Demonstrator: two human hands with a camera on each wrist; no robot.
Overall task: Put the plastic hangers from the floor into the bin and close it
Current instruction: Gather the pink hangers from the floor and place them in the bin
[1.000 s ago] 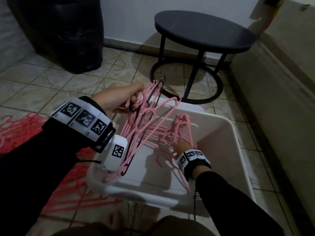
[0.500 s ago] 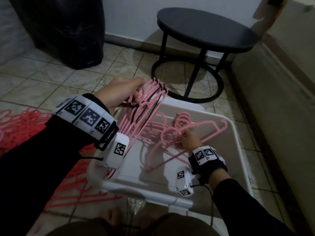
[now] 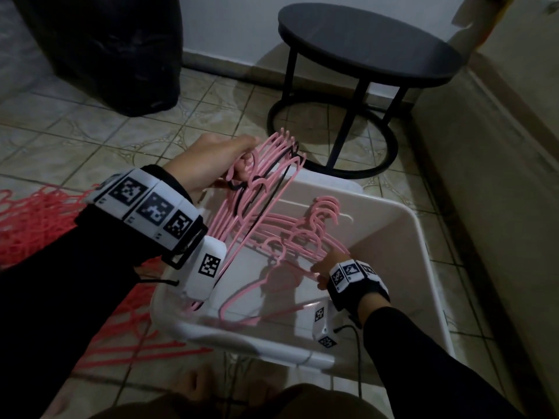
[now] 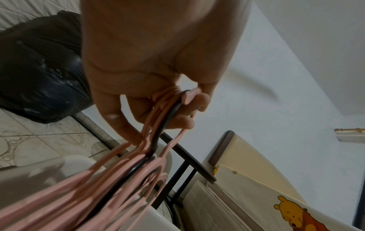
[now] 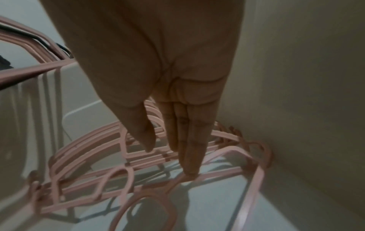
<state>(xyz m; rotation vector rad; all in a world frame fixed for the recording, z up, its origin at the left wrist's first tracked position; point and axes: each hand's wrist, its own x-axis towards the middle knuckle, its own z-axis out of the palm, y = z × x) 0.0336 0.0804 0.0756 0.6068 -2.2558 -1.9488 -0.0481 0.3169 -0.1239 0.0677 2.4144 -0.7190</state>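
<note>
A bunch of pink hangers point(image 3: 242, 216) with one black hanger point(image 3: 266, 189) among them hangs from the left hand point(image 3: 211, 164), whose fingers point(image 4: 177, 121) are curled through the hooks, clamped on them. The bunch slants from the hand down toward 7 o'clock, over the left rim and into the white bin point(image 3: 408, 267). Its lower ends are hidden behind the left wrist camera unit point(image 3: 205, 267).

A second stack of pink hangers point(image 3: 302, 237) lies inside the bin, hooks pointing toward 1 o'clock near the far wall. The right hand point(image 3: 329, 264) reaches into the bin at this stack's 5 o'clock side, fingers straight and together, fingertips point(image 5: 189, 170) touching a hanger bar; it grips nothing. In the head view most of this hand is hidden by its wrist band.

More hangers, a redder pink pile on the floor point(image 3: 33, 225), lie at 9 o'clock from the bin, partly covered by the left sleeve and cut off by the picture's left edge.

A round black side table point(image 3: 372, 43) stands at 12 o'clock beyond the bin, and a black plastic bag point(image 3: 106, 49) at 10 o'clock. The bin is open; no lid can be made out.
</note>
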